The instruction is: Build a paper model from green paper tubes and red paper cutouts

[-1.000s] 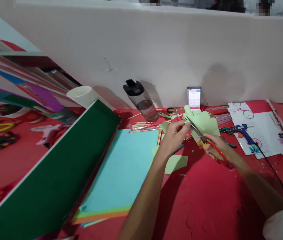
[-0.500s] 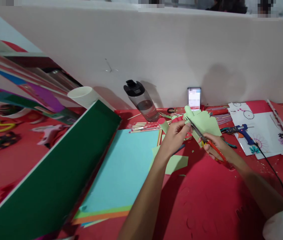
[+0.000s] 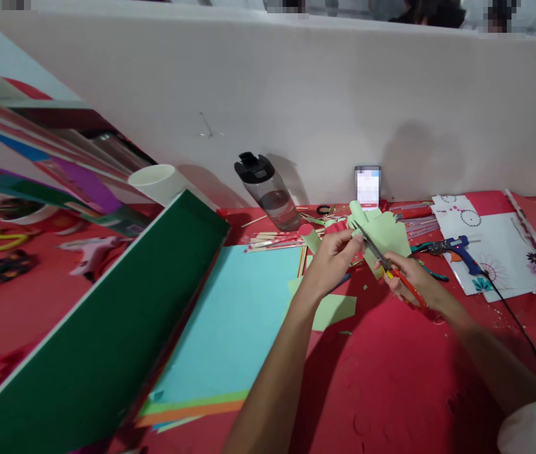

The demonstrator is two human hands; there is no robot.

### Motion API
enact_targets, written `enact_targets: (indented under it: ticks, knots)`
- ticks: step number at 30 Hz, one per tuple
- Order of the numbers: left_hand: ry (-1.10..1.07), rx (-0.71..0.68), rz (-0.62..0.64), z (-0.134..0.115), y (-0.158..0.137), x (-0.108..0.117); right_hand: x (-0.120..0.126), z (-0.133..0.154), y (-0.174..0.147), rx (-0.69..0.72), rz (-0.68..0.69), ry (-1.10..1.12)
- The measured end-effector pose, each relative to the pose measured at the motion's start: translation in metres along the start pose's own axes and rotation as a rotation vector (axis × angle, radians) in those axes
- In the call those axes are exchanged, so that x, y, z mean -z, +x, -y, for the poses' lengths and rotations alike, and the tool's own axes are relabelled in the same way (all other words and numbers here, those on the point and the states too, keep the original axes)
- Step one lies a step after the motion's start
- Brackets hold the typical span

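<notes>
My right hand [image 3: 410, 280] is closed around the red handles of a pair of scissors [image 3: 372, 247], whose blades point up and to the left. The blade tips lie close to the fingertips of my left hand [image 3: 332, 261]. That hand is pinched on a small piece of light green paper [image 3: 357, 232], mostly hidden by the fingers. Larger light green paper [image 3: 388, 233] shows just behind the blades. Below my left wrist lies another light green sheet [image 3: 337, 311] on the red table [image 3: 381, 372].
A tilted dark green panel [image 3: 102, 334] and stacked coloured sheets [image 3: 221, 321] occupy the left. Behind stand a water bottle [image 3: 272, 195] and a phone [image 3: 368, 186]. Thin sticks [image 3: 277, 240] lie near the bottle. A blue glue gun [image 3: 461, 249] with a cord lies right.
The larger green paper's right edge has drawn slightly left. The scissors and my right hand have shifted very little, and my left hand keeps its pinch.
</notes>
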State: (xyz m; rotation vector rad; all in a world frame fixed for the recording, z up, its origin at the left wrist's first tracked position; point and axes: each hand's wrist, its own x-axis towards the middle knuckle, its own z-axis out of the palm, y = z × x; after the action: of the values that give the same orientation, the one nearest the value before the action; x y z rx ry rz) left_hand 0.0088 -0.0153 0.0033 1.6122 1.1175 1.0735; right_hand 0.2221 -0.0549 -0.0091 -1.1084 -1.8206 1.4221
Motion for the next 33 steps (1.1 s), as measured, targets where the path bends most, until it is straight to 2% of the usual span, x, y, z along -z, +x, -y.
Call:
enact_targets:
  ticks: [14,23,33]
  knots:
    - [-0.022,-0.006,0.05,-0.001,0.0,0.0,-0.003,-0.001,0.001,0.011,-0.023,0.002]
    - [-0.008,0.026,0.045,0.002,0.0,0.001,-0.01,-0.007,0.003,-0.072,-0.106,0.095]
    - [-0.033,0.053,0.048,0.002,-0.001,0.0,-0.009,-0.008,0.003,-0.059,-0.084,0.093]
